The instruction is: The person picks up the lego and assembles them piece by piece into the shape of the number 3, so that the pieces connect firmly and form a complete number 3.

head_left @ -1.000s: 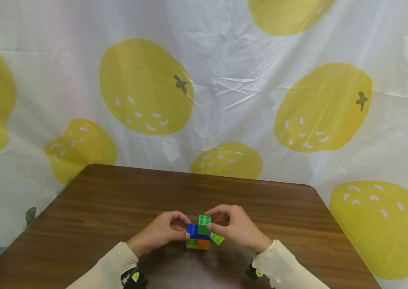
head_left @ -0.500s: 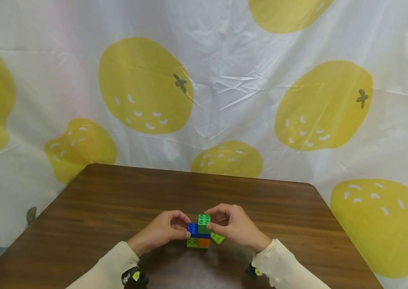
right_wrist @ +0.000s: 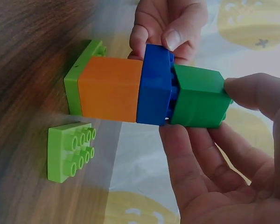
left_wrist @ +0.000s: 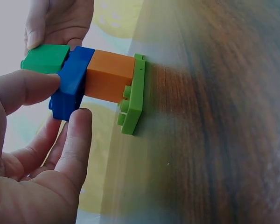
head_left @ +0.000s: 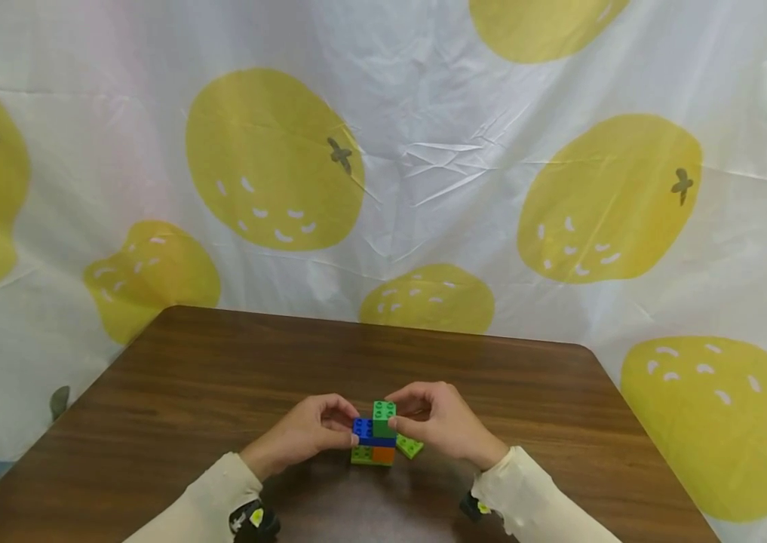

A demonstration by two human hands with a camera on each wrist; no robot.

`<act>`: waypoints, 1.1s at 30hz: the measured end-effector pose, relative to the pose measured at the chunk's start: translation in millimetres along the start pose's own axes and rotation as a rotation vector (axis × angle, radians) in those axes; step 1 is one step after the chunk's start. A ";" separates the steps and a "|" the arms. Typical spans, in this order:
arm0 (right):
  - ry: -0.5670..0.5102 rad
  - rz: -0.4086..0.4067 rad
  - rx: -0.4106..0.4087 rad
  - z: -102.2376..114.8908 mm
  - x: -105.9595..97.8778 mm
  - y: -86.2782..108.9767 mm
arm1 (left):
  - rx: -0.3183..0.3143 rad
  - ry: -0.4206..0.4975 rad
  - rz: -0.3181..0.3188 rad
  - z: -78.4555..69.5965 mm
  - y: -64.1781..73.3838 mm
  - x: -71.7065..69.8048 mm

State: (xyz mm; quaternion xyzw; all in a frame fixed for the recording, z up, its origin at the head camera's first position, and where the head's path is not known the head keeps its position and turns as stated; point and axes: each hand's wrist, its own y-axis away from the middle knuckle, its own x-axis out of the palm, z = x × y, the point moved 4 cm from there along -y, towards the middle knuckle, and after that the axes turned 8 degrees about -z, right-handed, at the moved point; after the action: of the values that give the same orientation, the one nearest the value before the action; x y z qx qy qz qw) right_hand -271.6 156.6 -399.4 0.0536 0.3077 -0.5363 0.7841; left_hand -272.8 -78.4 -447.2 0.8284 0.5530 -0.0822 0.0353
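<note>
My left hand (head_left: 305, 434) pinches a blue toy building brick (left_wrist: 70, 91) between thumb and fingers at its left end. With my right hand (head_left: 449, 426) I grip a green brick (right_wrist: 198, 95) over the blue brick's right half. Some blue studs show in a narrow, uneven gap between the two, so the green brick sits slightly tilted. Below the blue brick is an orange brick (right_wrist: 109, 88), standing on one end of a lime-green plate brick (left_wrist: 136, 107). The plate's other studs lie bare beneath the blue overhang.
A second, loose lime-green plate brick (right_wrist: 60, 156) lies studs up on the brown wooden table (head_left: 274, 354), just right of the stack. Behind the table hangs a white curtain (head_left: 410, 211) with yellow fruit prints.
</note>
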 end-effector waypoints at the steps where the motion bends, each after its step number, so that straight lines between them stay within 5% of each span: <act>1: 0.003 0.000 -0.004 0.2 0.0 -0.3 | 0.001 0.001 0.000 -0.1 0.0 0.0; 17: 0.068 -0.019 -0.048 1.2 -4.9 -0.6 | 0.006 -0.021 -0.014 -0.3 0.3 -0.4; 33: 0.008 -0.003 -0.046 -1.8 -1.1 -0.1 | -0.007 -0.023 -0.020 2.3 0.0 -1.8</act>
State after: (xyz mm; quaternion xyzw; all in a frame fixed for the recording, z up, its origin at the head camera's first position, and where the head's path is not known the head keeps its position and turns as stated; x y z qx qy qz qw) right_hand -272.7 158.2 -400.3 0.0372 0.3233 -0.5299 0.7831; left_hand -273.8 -80.5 -449.2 0.8216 0.5611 -0.0901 0.0437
